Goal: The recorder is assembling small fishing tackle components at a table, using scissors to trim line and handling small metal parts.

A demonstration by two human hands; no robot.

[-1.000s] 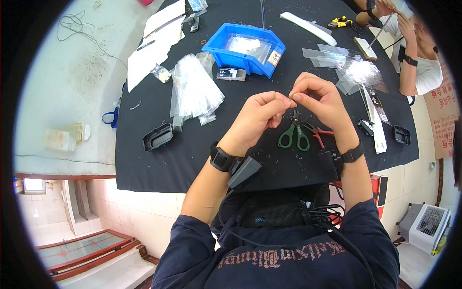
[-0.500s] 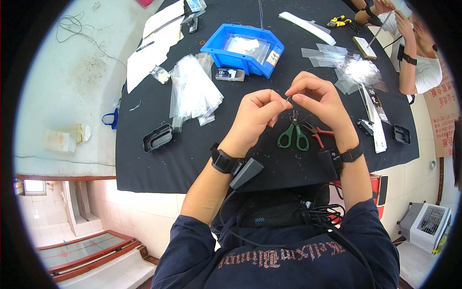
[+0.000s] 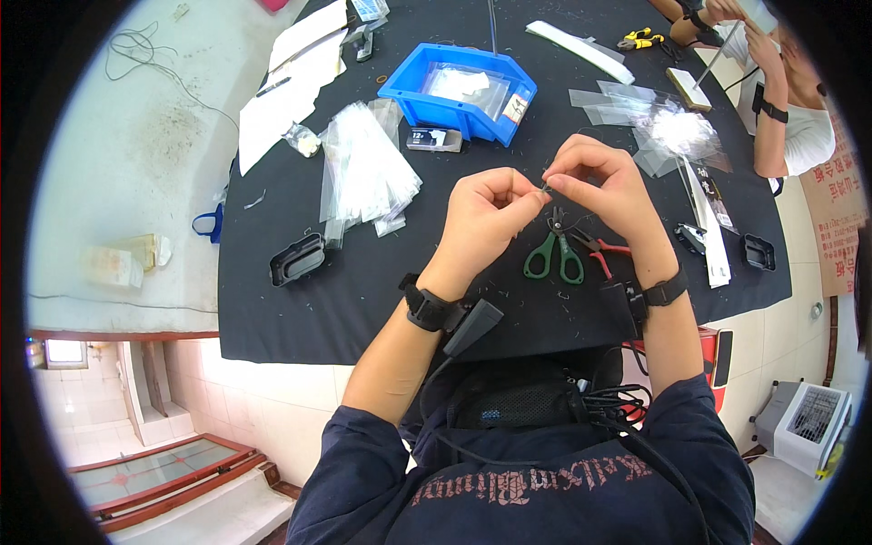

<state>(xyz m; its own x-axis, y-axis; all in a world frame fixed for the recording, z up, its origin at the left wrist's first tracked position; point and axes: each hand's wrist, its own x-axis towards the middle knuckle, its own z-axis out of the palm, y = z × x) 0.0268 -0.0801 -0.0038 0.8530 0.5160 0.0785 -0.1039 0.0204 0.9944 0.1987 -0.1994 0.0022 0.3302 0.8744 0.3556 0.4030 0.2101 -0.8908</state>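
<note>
My left hand and my right hand meet fingertip to fingertip above the black-covered table. Both are pinched on a tiny dark piece, too small for me to name. Just below the fingers lie green-handled scissors, blades pointing away from me. Red-handled pliers rest beside them, under my right wrist. Beyond my hands stands a blue bin with clear plastic bags inside. A small dark box lies at its near side.
Clear plastic sleeves lie to the left, near an open black case. More shiny sleeves and a second black case are at right. Yellow-black pliers lie at the far right, near another person's arm.
My left hand and wrist have turned slightly, and its lower fingers have curled in. The fingertips of both hands stay together at the same spot.
</note>
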